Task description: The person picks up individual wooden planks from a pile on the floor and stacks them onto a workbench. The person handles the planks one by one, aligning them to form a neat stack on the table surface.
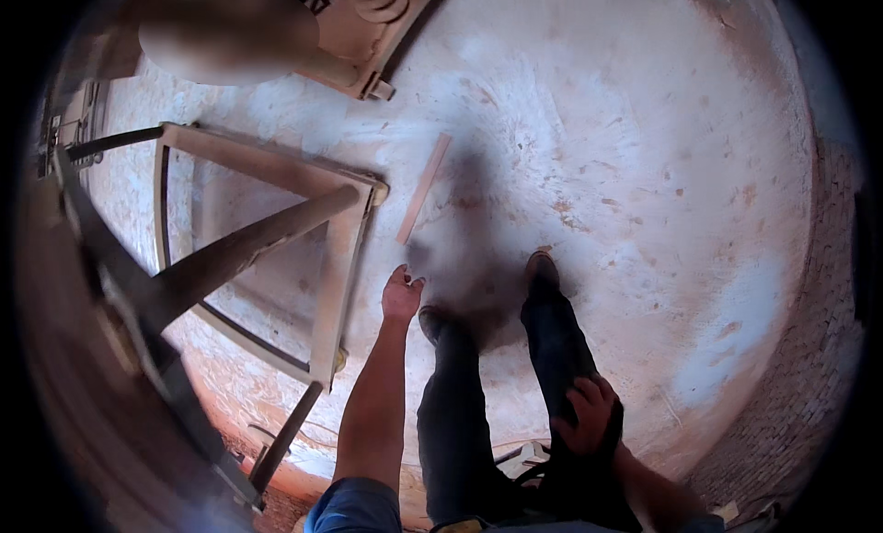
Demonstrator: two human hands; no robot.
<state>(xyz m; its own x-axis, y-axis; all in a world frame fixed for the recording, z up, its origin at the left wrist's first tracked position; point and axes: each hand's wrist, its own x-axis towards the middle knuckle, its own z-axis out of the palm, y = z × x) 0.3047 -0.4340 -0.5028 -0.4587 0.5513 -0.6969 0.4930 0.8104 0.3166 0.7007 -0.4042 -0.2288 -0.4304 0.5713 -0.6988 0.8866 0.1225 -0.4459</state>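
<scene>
My left hand (403, 296) reaches down and forward above the floor, its fingers parted with a gap between them and nothing seen in it. Just beyond its fingertips lies a long, narrow, reddish-brown strip (424, 188), flat on the floor; its material is unclear. My right hand (589, 415) rests on my right leg near the knee, fingers spread over the dark trousers. Something dark sits against that hand's outer side, too shadowed to name.
A metal frame cart (336, 285) with slanting bars and small wheels stands at left. Dusty machinery (368, 45) is at the far left, beside a blurred oval patch. A brick wall (782, 377) curves along the right. The pale floor (625, 211) has scattered brown debris.
</scene>
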